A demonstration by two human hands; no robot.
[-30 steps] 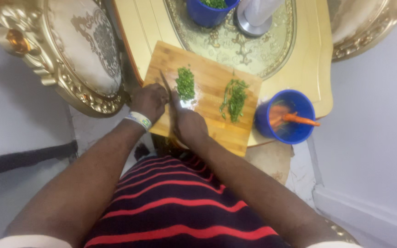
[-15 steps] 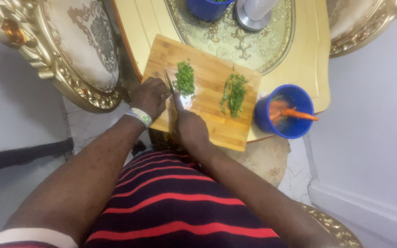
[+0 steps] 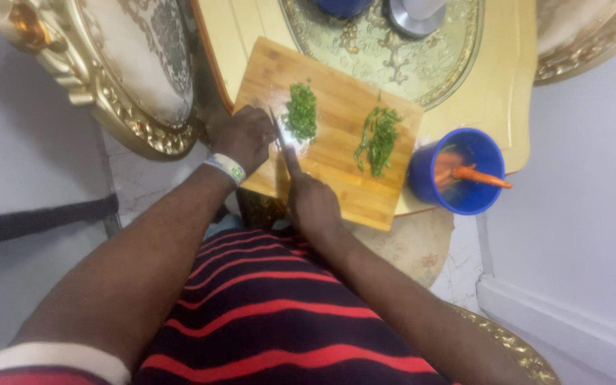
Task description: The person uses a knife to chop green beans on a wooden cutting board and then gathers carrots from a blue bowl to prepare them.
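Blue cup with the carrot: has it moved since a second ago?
No. The blue cup still sits by the cutting board's right edge; only the view shifted.

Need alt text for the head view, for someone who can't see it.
A person's right hand holds a knife over a wooden cutting board, beside a chopped green pile the left hand steadies. Uncut green strips lie to the right, near a blue bowl holding a carrot.
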